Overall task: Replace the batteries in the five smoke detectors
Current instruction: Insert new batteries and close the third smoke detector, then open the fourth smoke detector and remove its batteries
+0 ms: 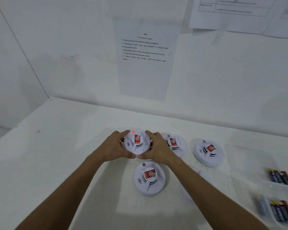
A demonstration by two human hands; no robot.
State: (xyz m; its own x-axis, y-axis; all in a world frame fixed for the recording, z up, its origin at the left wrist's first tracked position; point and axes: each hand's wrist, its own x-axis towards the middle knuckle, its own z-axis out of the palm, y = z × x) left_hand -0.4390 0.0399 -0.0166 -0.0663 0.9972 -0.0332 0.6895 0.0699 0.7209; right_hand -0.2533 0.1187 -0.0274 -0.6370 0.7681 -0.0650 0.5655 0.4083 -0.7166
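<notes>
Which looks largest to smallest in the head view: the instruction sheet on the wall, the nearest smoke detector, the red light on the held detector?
1. Instruction sheet, by far the largest.
2. Nearest smoke detector, though nearness to the camera enlarges it.
3. Red light on the held detector, a small dot.

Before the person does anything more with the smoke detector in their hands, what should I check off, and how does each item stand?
1. Left hand grips the held detector: ok.
2. Right hand grips it too: ok.
3. Its red light is lit: ok.
4. Near detector lies clear of the hands: ok.
5. Batteries within sight at right: ok.
6. Five detectors present: cannot tell, four plainly visible.
</notes>
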